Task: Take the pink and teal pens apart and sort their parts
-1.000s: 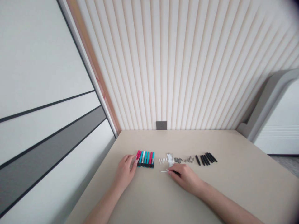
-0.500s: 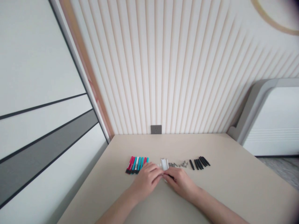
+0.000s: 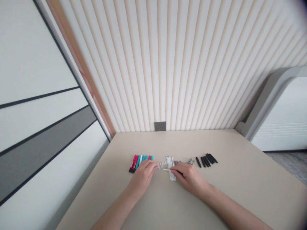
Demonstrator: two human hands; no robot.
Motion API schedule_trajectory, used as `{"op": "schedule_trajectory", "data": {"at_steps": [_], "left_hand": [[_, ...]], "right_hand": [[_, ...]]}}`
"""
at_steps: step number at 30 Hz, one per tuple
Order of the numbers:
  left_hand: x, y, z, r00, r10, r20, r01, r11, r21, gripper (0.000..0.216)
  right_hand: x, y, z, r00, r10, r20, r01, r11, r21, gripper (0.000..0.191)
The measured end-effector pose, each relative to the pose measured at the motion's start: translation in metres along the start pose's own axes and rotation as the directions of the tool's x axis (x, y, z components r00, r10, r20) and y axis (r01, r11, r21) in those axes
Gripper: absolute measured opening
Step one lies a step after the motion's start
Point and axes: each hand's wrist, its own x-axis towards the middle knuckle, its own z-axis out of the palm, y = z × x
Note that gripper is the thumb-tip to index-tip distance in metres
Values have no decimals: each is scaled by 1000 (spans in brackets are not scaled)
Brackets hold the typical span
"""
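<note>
1. Since the earlier frame, the hands have drawn apart: the left hand (image 3: 141, 176) has moved back left from the middle, and the right hand (image 3: 188, 176) now sits just right of the upright bundle.
2. The right hand's fingers (image 3: 176, 171) are closed, pinching a thin white stick (image 3: 166, 169) that points left across the white sticks (image 3: 170, 167).
3. The left hand's fingers (image 3: 151, 166) curve down, touching or just above the near ends of the marker pens (image 3: 140, 162), close to the small white pieces (image 3: 162, 164). I cannot tell whether they hold anything.
4. On the worktop (image 3: 240, 191), metal bits (image 3: 190, 161) and black pen barrels (image 3: 206, 161) lie in a line to the right, with a wall socket (image 3: 160, 126) beyond.
</note>
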Motion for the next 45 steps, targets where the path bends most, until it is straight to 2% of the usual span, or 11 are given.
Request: {"op": "schedule_trajectory", "data": {"at_steps": [7, 20, 45], "left_hand": [[-2, -9, 8, 996, -23, 82, 11, 990, 141, 18], [6, -1, 13, 995, -75, 63, 56, 964, 260, 28], [5, -2, 15, 997, -48, 58, 31, 965, 260, 18]], "right_hand": [[0, 0, 0, 1000, 18, -12, -18, 1000, -14, 25], [0, 2, -1, 1000, 4, -1, -4, 999, -53, 26], [2, 2, -2, 1000, -6, -1, 6, 998, -62, 28]]}}
